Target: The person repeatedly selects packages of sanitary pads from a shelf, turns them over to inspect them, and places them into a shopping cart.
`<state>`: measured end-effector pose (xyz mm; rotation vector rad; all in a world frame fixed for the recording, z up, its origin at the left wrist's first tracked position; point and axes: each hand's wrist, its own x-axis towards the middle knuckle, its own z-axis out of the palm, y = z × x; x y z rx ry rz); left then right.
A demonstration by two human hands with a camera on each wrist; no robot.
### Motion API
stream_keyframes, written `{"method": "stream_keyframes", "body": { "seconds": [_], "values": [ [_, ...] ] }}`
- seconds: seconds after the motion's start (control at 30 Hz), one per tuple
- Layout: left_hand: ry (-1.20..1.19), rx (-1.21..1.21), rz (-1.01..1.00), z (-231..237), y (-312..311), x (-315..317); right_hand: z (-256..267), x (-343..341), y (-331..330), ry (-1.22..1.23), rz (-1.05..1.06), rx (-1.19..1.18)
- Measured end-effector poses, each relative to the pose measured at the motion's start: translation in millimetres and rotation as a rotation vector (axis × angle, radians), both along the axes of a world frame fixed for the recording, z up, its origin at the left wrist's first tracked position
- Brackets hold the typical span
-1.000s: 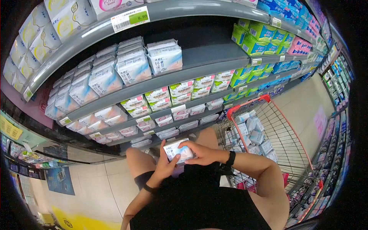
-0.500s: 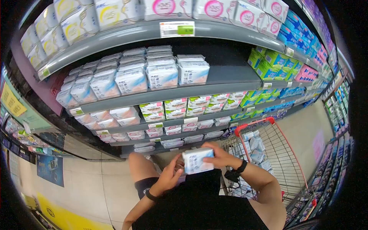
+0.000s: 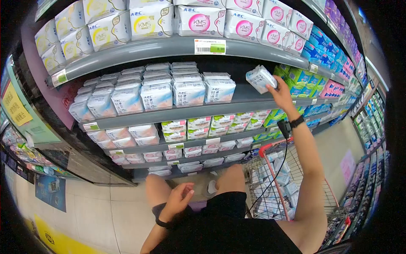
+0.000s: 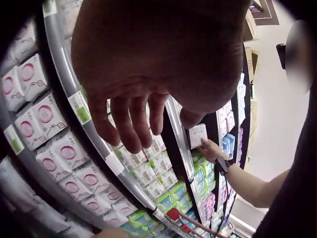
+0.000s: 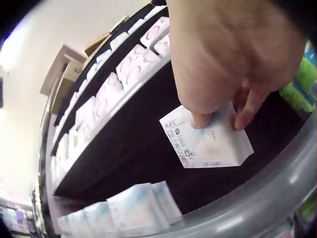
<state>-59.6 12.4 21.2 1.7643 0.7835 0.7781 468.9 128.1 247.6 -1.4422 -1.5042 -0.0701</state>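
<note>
My right hand (image 3: 282,95) is stretched forward over the middle shelf (image 3: 243,98) and grips a white and blue ABC pack of sanitary pads (image 3: 259,79) by its right side. In the right wrist view the pack (image 5: 213,146) hangs tilted inside the shelf bay, pinched between thumb and fingers at its upper edge. Left of it stand rows of matching packs (image 3: 157,94), upright and front-facing. My left hand (image 3: 179,198) hovers above my lap, fingers loosely bent, holding nothing. Its palm and fingers (image 4: 133,124) fill the top of the left wrist view.
Green packs (image 3: 302,80) stand right of the held pack. Overhead runs a shelf edge with a price tag (image 3: 210,47), carrying yellow and pink KMS packs (image 3: 201,23). A wire shopping cart (image 3: 321,199) with several white packs is at my right. A black cable (image 3: 277,173) trails from my right wrist.
Both hands were at the pack over my lap; my left hand has let go. My right hand has carried the pack up and forward to the middle shelf. The view has shifted too.
</note>
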Motion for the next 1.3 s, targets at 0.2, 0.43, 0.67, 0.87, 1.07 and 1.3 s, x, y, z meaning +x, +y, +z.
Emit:
{"method": "stream_keyframes", "body": {
  "seconds": [0.2, 0.43, 0.67, 0.87, 1.07, 1.3],
  "values": [
    [0.019, 0.013, 0.125, -16, -9, -27, 20, -10, 56, -0.38, -0.09, -0.279],
    [-0.012, -0.123, 0.285, -19, -32, -54, 11, -42, 106, -0.229, -0.042, -0.45],
    [0.033, -0.055, 0.275, -14, -33, -59, 1, -57, 151, 0.001, 0.184, -0.39],
    [0.036, -0.07, 0.256, -18, -28, -51, 12, -87, 153, 0.168, 0.224, -0.477],
    [0.043, -0.045, 0.195, -17, -28, -45, 24, -112, 138, 0.22, 0.393, -0.533],
    [0.086, 0.006, 0.168, -12, -24, -44, 31, -124, 129, 0.301, 0.418, -0.547]
  ]
}}
